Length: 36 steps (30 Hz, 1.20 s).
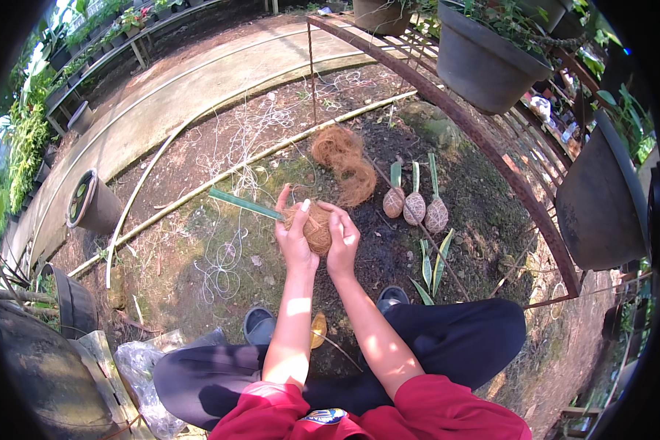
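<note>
Between my two hands is a ball of brown coconut fibre (317,233), with a long green leaf (243,203) sticking out of it to the left. My left hand (295,238) wraps its near left side, thumb on top. From the right, my right hand (341,238) presses its curled fingers against the ball. A loose heap of coconut fibre (345,165) lies on the soil just beyond. To the right rest three string-wrapped fibre balls (414,209), each with a leaf standing out of it. Nearer me are several cut leaves (434,265), green with pale edges.
White string (220,271) lies tangled on the ground at left, across a bamboo pole (198,192). A rusty metal frame (484,136) arches over the right side, beside large hanging pots (484,59). Clear plastic (150,374) lies by my left knee.
</note>
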{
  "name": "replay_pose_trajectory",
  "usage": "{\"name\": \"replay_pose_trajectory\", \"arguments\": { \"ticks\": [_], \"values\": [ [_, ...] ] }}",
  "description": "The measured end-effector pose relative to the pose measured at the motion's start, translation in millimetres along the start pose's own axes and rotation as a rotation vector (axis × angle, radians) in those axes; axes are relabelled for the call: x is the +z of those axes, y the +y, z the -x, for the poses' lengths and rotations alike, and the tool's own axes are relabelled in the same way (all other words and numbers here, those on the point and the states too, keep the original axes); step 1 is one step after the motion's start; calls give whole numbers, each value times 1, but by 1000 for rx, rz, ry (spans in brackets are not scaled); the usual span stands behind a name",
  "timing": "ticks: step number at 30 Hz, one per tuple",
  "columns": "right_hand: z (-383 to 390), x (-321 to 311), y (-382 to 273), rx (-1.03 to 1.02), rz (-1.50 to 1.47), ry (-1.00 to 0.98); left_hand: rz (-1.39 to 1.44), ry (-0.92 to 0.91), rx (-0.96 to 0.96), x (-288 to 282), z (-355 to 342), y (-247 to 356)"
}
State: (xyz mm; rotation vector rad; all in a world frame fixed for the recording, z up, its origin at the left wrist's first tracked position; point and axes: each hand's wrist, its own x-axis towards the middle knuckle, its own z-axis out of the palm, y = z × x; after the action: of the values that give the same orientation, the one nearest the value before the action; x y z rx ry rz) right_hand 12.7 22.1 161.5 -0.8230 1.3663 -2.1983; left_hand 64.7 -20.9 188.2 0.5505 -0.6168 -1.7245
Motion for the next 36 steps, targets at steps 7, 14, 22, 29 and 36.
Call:
{"name": "replay_pose_trajectory", "arguments": {
  "ticks": [7, 14, 22, 29, 36],
  "values": [
    [4, 1, 11, 307, -128, 222, -108, -129, 80, -16, -3, -17],
    [-12, -7, -4, 541, -317, 101, -154, -209, -65, -17, -2, -5],
    [-1, 8, -33, -552, 499, 108, 122, 93, -109, 6, 4, -8],
    [1, 1, 3, 218, -251, 349, -94, -84, -115, -10, 0, -19],
    [-4, -16, 21, 694, -850, 152, -89, -324, -49, -22, -7, -13]
  ]
}}
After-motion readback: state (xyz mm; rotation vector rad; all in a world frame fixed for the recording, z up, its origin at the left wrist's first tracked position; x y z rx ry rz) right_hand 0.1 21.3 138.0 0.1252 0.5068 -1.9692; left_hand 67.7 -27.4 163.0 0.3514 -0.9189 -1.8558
